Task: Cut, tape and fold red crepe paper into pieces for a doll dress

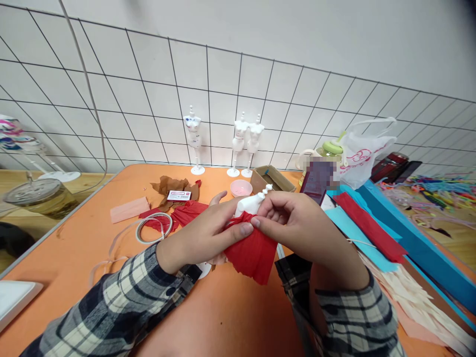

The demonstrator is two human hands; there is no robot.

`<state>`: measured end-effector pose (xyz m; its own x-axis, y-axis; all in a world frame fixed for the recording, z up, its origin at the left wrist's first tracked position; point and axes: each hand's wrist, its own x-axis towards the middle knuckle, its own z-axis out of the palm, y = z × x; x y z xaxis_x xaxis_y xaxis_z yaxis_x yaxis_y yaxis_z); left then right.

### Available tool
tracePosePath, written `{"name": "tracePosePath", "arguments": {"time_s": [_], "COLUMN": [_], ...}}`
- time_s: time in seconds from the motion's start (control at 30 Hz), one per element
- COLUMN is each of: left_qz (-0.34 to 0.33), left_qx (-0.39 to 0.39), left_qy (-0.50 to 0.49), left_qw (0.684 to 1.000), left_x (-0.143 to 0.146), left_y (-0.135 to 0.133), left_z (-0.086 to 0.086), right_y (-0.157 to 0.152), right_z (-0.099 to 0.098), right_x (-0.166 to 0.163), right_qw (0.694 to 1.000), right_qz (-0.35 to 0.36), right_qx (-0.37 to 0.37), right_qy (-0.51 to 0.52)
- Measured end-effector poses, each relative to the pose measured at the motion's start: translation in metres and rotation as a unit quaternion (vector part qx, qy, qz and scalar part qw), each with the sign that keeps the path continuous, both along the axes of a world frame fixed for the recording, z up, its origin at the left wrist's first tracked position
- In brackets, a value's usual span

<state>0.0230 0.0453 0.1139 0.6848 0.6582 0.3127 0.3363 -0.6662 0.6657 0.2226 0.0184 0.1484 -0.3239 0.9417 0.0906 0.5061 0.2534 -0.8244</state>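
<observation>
Between my hands is a small white mannequin (250,204), tilted with its neck toward the upper right. Red crepe paper (256,258) is gathered about its waist and hangs down below like a skirt. My left hand (211,225) wraps round the mannequin from the left, its thumb pressing the red paper at the waist. From the right, my right hand (288,215) pinches the gathered edge of the paper between thumb and fingers, close to the left thumb. A piece of the mannequin's white base (204,269) shows under my left wrist.
White mannequins (193,131) stand along the grid wall. A pink bowl (241,188), cardboard box (273,178) and phone (318,181) lie beyond my hands. Left are a tape roll (154,228), small box (179,196) and brown paper (163,186). Coloured paper (368,225) and a plastic bag (362,153) sit right.
</observation>
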Motion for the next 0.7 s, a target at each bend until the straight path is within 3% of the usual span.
{"name": "tracePosePath", "arguments": {"time_s": [0.3, 0.43, 0.53, 0.7], "left_qz": [0.01, 0.026, -0.003, -0.007], "left_qx": [-0.025, -0.122, -0.2, -0.222], "left_qy": [-0.04, -0.112, -0.168, -0.184], "left_qw": [0.999, 0.986, 0.965, 0.958], "left_x": [0.0, -0.001, 0.0, 0.002], "left_y": [0.001, 0.002, 0.003, 0.003], "left_z": [-0.006, -0.01, -0.011, -0.011], "right_y": [0.001, 0.003, 0.005, 0.004], "right_z": [0.001, 0.001, 0.0, -0.001], "right_x": [0.002, 0.004, 0.008, 0.013], "right_qw": [0.997, 0.999, 1.0, 1.0], "right_qz": [-0.043, -0.034, -0.02, -0.013], "right_qx": [0.031, 0.02, 0.003, 0.002], "right_qy": [-0.049, -0.022, 0.006, 0.018]}}
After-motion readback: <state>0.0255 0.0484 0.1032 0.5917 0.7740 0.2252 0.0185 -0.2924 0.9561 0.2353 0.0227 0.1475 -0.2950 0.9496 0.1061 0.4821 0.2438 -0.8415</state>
